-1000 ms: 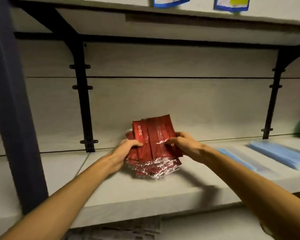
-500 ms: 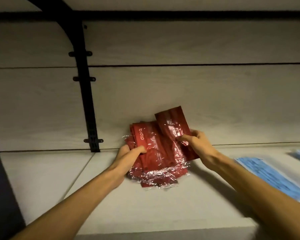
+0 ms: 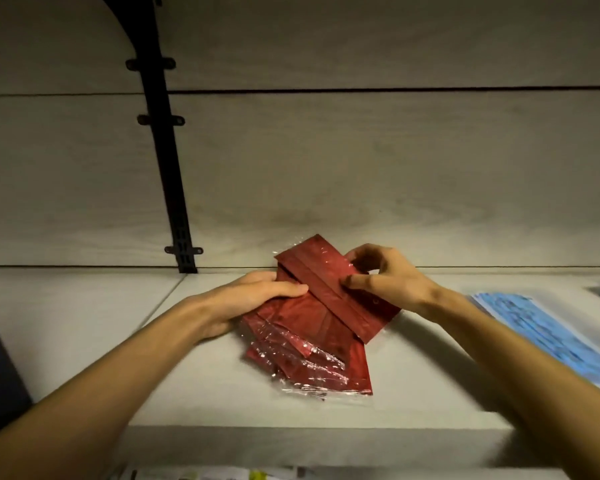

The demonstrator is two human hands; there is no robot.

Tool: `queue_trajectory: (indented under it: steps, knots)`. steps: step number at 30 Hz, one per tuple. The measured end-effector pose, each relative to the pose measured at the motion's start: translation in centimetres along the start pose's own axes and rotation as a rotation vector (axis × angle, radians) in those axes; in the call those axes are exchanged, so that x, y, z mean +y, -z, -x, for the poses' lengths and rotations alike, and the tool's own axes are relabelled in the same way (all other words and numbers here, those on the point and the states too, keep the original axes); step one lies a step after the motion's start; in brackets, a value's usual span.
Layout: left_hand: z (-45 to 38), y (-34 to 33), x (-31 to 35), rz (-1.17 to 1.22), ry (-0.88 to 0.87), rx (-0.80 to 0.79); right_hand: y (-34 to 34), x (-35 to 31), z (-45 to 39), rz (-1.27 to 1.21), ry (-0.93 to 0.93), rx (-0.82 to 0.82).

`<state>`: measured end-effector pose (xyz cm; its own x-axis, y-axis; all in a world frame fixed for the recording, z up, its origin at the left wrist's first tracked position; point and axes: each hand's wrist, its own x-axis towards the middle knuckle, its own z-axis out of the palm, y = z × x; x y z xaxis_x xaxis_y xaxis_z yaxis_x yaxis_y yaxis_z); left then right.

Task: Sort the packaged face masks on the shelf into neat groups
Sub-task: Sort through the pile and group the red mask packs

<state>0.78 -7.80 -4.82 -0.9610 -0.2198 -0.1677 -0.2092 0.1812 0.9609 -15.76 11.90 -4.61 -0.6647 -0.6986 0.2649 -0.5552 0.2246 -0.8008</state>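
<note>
A fanned stack of red packaged face masks (image 3: 302, 344) is seen lying on the pale shelf (image 3: 194, 386), about midway along the visible board and reaching from near the back wall toward the front edge. Each mask is wrapped in clear, shiny film, and the lower packs are splayed toward the front edge. One red pack, the top mask (image 3: 329, 289), is held tilted across the stack, its upper end raised near the back wall and its lower end pointing toward the right.

The stack is gripped at its left side by the left hand (image 3: 253, 299), with the thumb laid flat across the top of the packs and the other fingers hidden beneath them. The top mask is pinched by the right hand (image 3: 385, 278): the thumb is pressed on its face, while the curled fingers (image 3: 364, 258) are wrapped round its far edge.

Toward the right end of the shelf, well apart from the red stack, blue packaged masks (image 3: 534, 323) are laid flat; they are blurred. A black bracket (image 3: 167, 161) is fixed upright on the back wall (image 3: 395, 168), left of the stack.
</note>
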Motion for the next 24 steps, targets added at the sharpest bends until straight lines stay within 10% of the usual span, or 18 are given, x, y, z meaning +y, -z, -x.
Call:
queue_trajectory:
  steps: [16,24]
  knots:
    - [0.3,0.7,-0.2,0.115,-0.035,-0.039,2.8,1.6,-0.8,-0.243,-0.284,0.599]
    - [-0.8,0.6,-0.6,0.211,-0.152,0.121,1.3,-0.3,-0.3,-0.405,-0.26,0.461]
